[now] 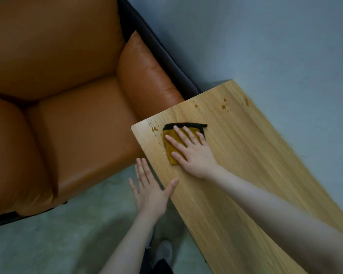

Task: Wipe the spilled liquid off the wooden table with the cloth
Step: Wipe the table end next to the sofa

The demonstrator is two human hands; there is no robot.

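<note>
A light wooden table (246, 165) runs from the centre to the lower right. Near its far left corner lies a folded mustard-yellow cloth (171, 149) with a black edge. My right hand (192, 153) presses flat on the cloth, fingers straight and spread. Brown drops of spilled liquid (154, 129) sit just left of the cloth by the corner. More brown drops (225, 106) dot the far edge of the table. My left hand (150, 188) is flat with straight fingers at the table's left edge, its thumb lying on the wood.
An orange-brown leather sofa (57, 95) with a dark frame fills the left side, close to the table's corner. Grey floor (57, 244) lies below, with my shoe (163, 252) on it. A pale wall (265, 36) stands behind.
</note>
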